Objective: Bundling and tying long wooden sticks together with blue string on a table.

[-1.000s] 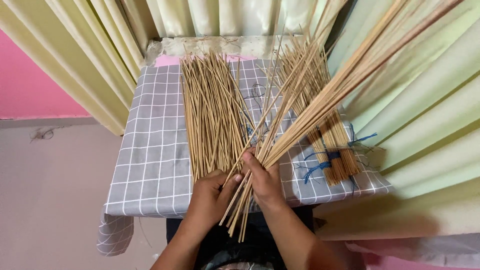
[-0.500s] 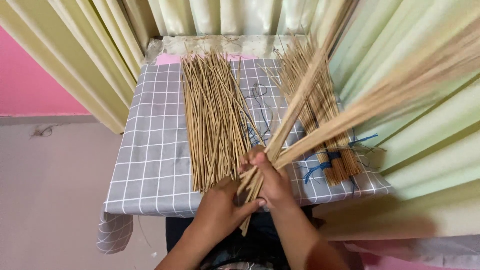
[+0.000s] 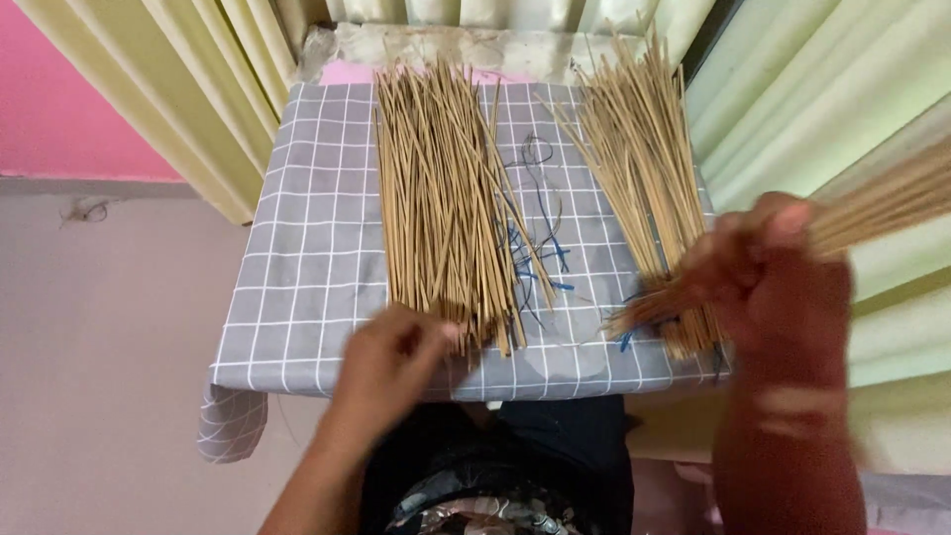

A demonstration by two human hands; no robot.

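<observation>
Head view, looking down on a small surface [image 3: 297, 267] draped with a grey cloth ruled in a white grid. The right hand [image 3: 778, 272], raised at the right edge of the surface and blurred, is clenched around a bundle of thin tan sticks [image 3: 892, 203]. The bundle runs through the fist: its short lower ends [image 3: 649, 307] jut out to the left just above the cloth, while its long part slants up and right, out of the picture. The left hand [image 3: 396, 357] lies at the near edge of the surface, fingers loosely curled and released from any stick that can be made out; its fingertips are at the near ends of the middle pile, though blur hides whether they touch.

The middle pile of long tan sticks [image 3: 441, 198] lies flat on the cloth, running from the far edge to the near edge, slightly fanned. A second, smaller pile of like sticks [image 3: 639, 168] lies to its right, slanting down towards the right hand, its near ends partly hidden by the held bundle. Between the two piles lie loose blue and dark threads [image 3: 535, 248], tangled on the cloth.

Pale yellow-green curtains [image 3: 198, 79] hang behind and to the right of the surface. A pink wall [image 3: 59, 109] shows at upper left.
</observation>
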